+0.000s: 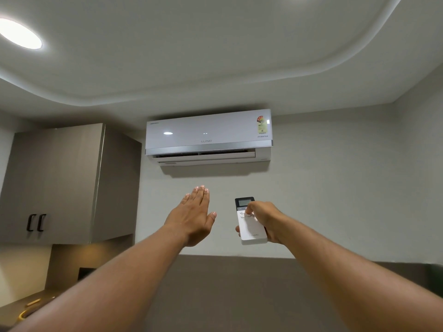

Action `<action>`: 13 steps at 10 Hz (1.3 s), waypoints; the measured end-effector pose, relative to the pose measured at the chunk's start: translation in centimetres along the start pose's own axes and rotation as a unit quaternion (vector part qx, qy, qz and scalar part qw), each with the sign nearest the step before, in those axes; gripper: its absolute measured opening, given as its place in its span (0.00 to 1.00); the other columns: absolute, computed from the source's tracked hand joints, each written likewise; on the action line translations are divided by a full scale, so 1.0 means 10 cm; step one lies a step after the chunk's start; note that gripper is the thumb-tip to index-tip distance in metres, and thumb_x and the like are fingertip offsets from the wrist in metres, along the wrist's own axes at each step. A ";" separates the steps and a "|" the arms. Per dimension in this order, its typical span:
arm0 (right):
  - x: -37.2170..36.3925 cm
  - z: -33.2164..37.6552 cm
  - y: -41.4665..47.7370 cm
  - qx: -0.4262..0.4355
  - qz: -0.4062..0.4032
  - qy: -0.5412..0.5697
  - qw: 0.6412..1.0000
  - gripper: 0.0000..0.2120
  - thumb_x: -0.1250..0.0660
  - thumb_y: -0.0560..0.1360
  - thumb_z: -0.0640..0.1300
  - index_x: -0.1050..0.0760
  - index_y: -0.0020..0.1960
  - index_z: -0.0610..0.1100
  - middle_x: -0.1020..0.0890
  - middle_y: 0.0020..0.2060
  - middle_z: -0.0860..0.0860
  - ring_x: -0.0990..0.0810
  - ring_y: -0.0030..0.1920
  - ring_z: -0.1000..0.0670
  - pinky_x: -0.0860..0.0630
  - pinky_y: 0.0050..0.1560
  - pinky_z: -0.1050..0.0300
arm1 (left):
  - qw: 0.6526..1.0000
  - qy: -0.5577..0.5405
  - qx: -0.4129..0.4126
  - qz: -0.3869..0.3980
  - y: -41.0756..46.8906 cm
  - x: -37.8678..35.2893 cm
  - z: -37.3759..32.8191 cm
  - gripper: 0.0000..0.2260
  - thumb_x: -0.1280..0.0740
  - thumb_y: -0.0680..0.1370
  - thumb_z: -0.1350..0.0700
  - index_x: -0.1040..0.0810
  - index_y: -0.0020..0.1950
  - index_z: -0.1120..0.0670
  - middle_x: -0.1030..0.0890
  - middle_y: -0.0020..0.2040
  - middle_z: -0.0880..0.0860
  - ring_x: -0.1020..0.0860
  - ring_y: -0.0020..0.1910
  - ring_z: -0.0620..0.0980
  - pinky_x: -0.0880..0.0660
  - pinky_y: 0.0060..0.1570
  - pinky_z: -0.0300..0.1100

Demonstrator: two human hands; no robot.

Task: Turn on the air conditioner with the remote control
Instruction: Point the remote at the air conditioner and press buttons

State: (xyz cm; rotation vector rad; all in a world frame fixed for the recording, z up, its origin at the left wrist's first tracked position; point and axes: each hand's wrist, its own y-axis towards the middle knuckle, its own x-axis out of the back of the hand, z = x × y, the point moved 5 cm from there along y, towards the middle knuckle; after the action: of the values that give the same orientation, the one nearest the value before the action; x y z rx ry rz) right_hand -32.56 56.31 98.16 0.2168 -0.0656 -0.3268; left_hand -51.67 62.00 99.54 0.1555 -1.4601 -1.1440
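Remote control (251, 224), a slim white rigid plastic bar with a dark screen end, is sitting light but probably slick in the right hand (265, 221), fingers clamping its lower body, thumb pressing buttons, while the left hand (193, 215) is hovering flat and empty below the white wall-mounted air conditioner (208, 136).

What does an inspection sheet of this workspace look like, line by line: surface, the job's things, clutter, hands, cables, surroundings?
Surface: a dark counter at lower left, mostly out of view.
Job's things: white air conditioner on the wall, flap partly open, two small lights on its front; remote control pointed up toward it.
Clutter: a yellowish item on the counter, too blurred to name.
Hands: left hand open and flat, raised below the unit; right hand holds the remote, thumb on the buttons.
Cables: nothing seen.
Surroundings: wall cabinet at left, round ceiling light lit.
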 end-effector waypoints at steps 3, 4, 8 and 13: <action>0.00 0.11 -0.02 0.032 -0.017 -0.006 0.999 0.05 0.43 0.74 0.35 0.31 0.49 0.38 0.16 0.38 0.35 0.14 0.31 0.38 0.18 0.37 0.49 | 1.000 -0.004 -0.004 0.002 0.02 0.00 -0.03 0.30 0.56 0.82 0.43 0.61 0.79 0.57 0.60 0.80 0.55 0.60 0.78 0.50 0.58 0.76 0.47; 0.00 0.14 -0.01 0.048 -0.022 -0.009 0.999 0.07 0.44 0.74 0.35 0.31 0.51 0.39 0.16 0.39 0.35 0.15 0.31 0.38 0.18 0.37 0.48 | 1.000 -0.006 -0.002 0.002 0.02 0.00 -0.01 0.30 0.56 0.82 0.43 0.61 0.79 0.57 0.60 0.80 0.55 0.60 0.78 0.50 0.58 0.76 0.47; -0.05 0.15 -0.01 0.064 -0.022 -0.007 0.998 0.14 0.44 0.74 0.34 0.32 0.59 0.40 0.18 0.42 0.37 0.15 0.35 0.37 0.17 0.43 0.42 | 1.000 -0.008 0.001 -0.003 0.00 0.01 0.06 0.30 0.55 0.82 0.43 0.61 0.79 0.57 0.60 0.80 0.55 0.60 0.78 0.50 0.59 0.76 0.46; -0.13 0.17 -0.05 0.066 -0.007 0.002 0.998 0.09 0.45 0.73 0.34 0.32 0.52 0.41 0.18 0.41 0.35 0.16 0.30 0.39 0.19 0.35 0.48 | 1.000 -0.006 0.006 -0.002 -0.02 0.00 0.12 0.31 0.55 0.82 0.43 0.61 0.79 0.57 0.60 0.80 0.55 0.60 0.78 0.50 0.60 0.75 0.45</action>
State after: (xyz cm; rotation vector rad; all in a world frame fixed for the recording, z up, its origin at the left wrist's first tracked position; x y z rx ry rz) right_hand -34.10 55.89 99.71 0.3490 -0.0812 -0.3358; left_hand -52.78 62.51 99.65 0.1615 -1.4779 -1.1415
